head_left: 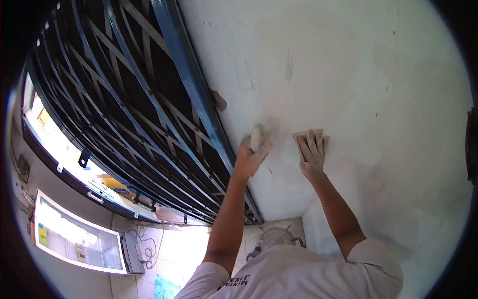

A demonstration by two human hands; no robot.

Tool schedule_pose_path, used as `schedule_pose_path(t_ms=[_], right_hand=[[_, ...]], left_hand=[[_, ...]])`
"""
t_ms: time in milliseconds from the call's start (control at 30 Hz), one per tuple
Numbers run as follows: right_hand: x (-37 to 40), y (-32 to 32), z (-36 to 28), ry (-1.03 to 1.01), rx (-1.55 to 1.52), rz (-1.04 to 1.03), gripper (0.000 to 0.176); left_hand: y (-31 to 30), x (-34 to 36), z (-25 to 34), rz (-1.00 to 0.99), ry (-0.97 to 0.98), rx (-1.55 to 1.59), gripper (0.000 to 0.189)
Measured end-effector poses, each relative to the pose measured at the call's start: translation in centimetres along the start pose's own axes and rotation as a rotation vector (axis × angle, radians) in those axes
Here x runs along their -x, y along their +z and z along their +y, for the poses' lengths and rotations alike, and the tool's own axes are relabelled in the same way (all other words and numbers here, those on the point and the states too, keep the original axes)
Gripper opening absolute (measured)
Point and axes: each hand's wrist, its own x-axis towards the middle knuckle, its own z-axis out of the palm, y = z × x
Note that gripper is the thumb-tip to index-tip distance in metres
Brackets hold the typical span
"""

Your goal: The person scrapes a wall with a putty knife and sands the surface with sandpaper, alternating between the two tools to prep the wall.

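My left hand point(253, 158) is closed around a pale, rounded, dusty object point(257, 137) close to the wall. Its kind is not clear, and my palm hides part of it. To the right, my right hand point(312, 154) holds a small square piece of sandpaper point(297, 135) flat against the wall under outstretched fingers. The wall point(338, 65) is whitish, with smooth patches and a few dark scratches and specks. Dust coats the fingers of my right hand.
A folding metal gate point(189, 84) with blue-grey bars runs close along my left side. Low behind my arms is a round, dusty, stool-like top point(276, 238). A white-framed glass case point(79, 234) stands at lower left. A dark fitting point(470, 147) sits at the right edge.
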Motion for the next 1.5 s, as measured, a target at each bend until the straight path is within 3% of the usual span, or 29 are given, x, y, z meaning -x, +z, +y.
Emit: schedule_pose_path(t_ms=[167,400,600,833,1000,1133,1333,1500], right_hand=[[0.5,-0.7,-0.6,0.048,-0.004,-0.066,0.056],[0.3,-2.6,-2.0,0.186,-0.073,-0.162,0.056],[-2.0,-3.8,-4.3,0.209,-0.126,-0.094,0.047],[-15.1,-4.4,-6.3,-0.049,-0.057,0.09,0.043],[-19.4,-2.4,-7.7,-0.062,-0.102,0.269,0.042],[-14.7,-0.5,-10.4,0.048,-0.086,0.125,0.048],[2.6,3.4,-11.9,-0.011,0.017,-0.297,0.07],[10.7,3.9,-12.8,0.072,-0.025,-0.529,0.081]], left_hand=[[-1.4,3.7,-1.5,0.053,-0.071,0.135,0.028],[-6.1,20.2,-8.5,0.087,-0.379,0.007,0.025],[-11.3,30.8,-10.3,0.375,-0.554,0.226,0.026],[-14.0,33.0,-9.4,0.468,-0.595,0.294,0.03],[-14.6,31.8,-9.1,0.469,-0.494,0.306,0.03],[-15.1,32.0,-8.3,0.457,-0.497,0.268,0.031],[-17.4,34.3,-9.2,0.507,-0.522,0.254,0.033],[-18.0,34.9,-8.7,0.544,-0.552,0.265,0.034]])
